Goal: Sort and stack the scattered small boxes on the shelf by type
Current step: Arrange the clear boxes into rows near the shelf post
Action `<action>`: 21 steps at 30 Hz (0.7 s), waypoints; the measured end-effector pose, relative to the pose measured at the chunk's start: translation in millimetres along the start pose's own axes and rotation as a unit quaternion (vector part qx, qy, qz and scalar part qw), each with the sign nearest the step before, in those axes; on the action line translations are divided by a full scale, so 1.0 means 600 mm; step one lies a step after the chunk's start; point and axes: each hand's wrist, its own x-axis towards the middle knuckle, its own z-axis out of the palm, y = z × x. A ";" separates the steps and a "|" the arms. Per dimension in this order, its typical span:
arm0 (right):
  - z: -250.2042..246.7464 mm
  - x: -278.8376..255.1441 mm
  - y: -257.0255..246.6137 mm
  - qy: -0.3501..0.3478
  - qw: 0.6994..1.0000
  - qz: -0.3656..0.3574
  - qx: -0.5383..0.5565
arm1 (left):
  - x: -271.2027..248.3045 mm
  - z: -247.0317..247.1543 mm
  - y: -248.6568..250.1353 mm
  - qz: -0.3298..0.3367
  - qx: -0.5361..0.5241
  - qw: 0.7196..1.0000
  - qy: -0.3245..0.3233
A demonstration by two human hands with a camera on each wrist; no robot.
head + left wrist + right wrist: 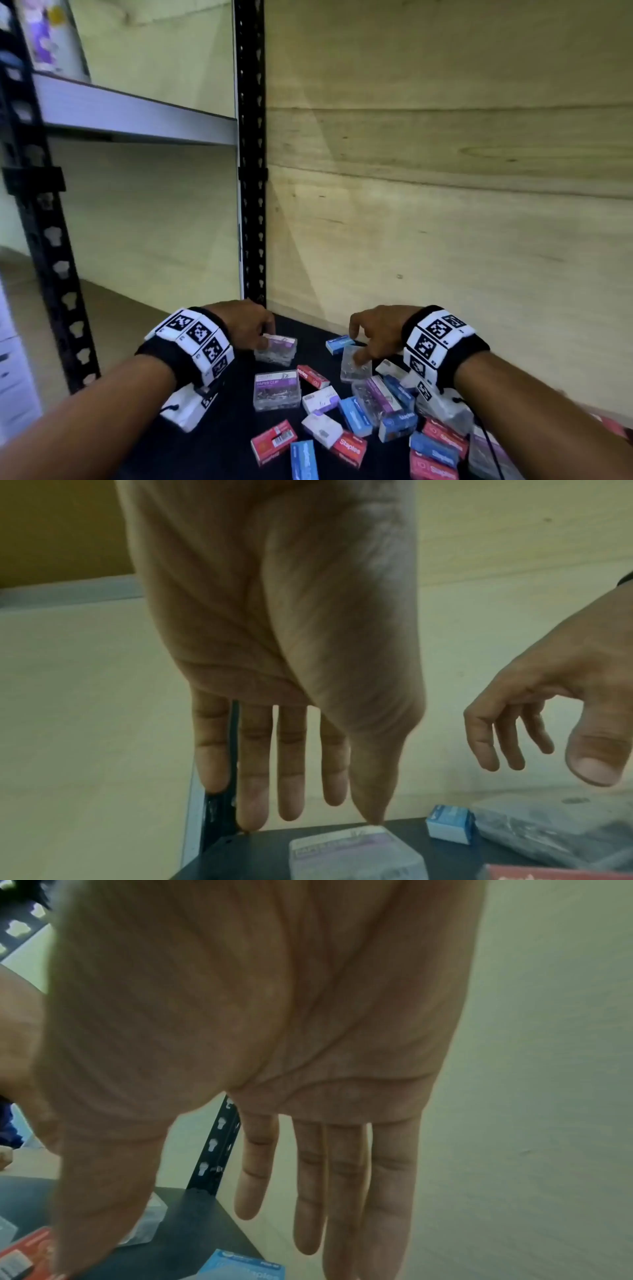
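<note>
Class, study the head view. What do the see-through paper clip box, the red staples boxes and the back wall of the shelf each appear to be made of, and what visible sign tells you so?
Paper clip box: seemingly clear, glossy hard plastic; metal clips show through its walls.
Red staples box: probably printed cardboard, matte; opaque, with a barcode label.
Back wall: looks like unpainted plywood; pale grain lines and a knot are visible.

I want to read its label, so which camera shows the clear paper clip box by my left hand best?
Left wrist view: the clear paper clip box fills the foreground. Head view shows it small, partly behind the left hand. Right wrist view misses it.
</note>
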 end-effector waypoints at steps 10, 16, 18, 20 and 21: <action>0.011 0.042 -0.018 -0.046 0.999 0.004 -0.029 | 0.057 0.029 -0.018 -0.008 -0.026 0.997 -0.076; 0.017 0.057 -0.022 -0.056 0.998 -0.003 -0.015 | 0.070 0.027 -0.025 0.002 -0.054 0.995 -0.088; 0.015 0.056 -0.022 -0.064 0.998 -0.004 0.004 | 0.071 0.025 -0.026 0.001 -0.052 0.995 -0.090; 0.012 0.057 -0.022 -0.070 0.997 -0.012 0.039 | 0.071 0.025 -0.026 -0.003 -0.048 0.996 -0.080; 0.010 0.058 -0.020 -0.073 0.995 -0.016 0.062 | 0.071 0.026 -0.027 -0.007 -0.048 0.996 -0.073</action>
